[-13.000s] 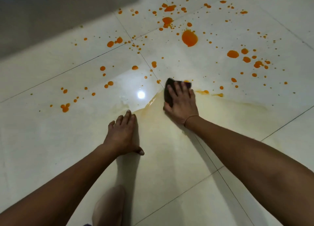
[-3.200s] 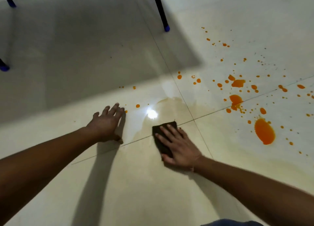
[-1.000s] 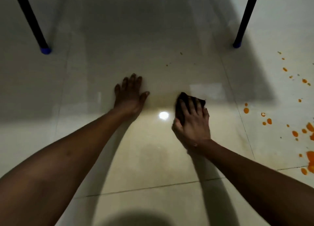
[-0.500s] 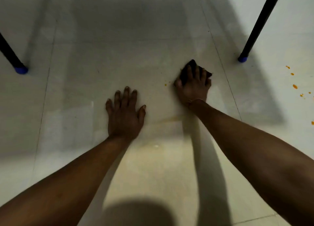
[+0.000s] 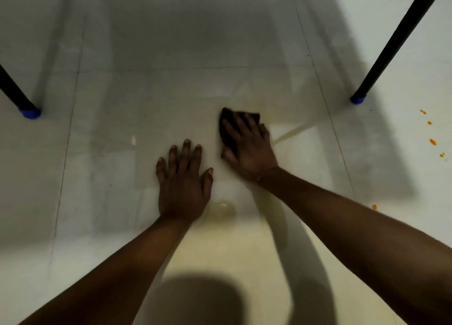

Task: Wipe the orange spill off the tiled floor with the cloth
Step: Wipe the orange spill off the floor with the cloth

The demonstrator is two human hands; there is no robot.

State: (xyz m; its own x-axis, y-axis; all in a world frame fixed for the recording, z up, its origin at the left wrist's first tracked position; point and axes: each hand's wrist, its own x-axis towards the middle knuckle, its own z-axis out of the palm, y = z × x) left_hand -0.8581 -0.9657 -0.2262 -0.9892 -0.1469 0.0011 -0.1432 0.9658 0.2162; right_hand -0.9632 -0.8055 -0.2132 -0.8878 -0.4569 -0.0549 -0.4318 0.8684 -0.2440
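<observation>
Right hand [image 5: 249, 151] dragged cloth [image 5: 244, 115] back beside left hand [image 5: 183, 185].

A: Pale, glossy tiled floor [image 5: 171, 92] here, thin grout lines crossing it, the far half in shadow.

B: The left hand [image 5: 183, 180] is planted flat on the tile, fingers [image 5: 187, 151] spread. Just beside it, the right hand [image 5: 249, 148] presses a dark cloth [image 5: 226, 131] down flat.

A: A yellowish wet film [image 5: 244, 251] covers the near tiles. Orange drops [image 5: 433, 142] dot the right edge, well apart from the cloth.

B: A black leg [image 5: 14, 92] with a blue foot stands at the left, and a second leg [image 5: 396, 41] at the upper right.
</observation>
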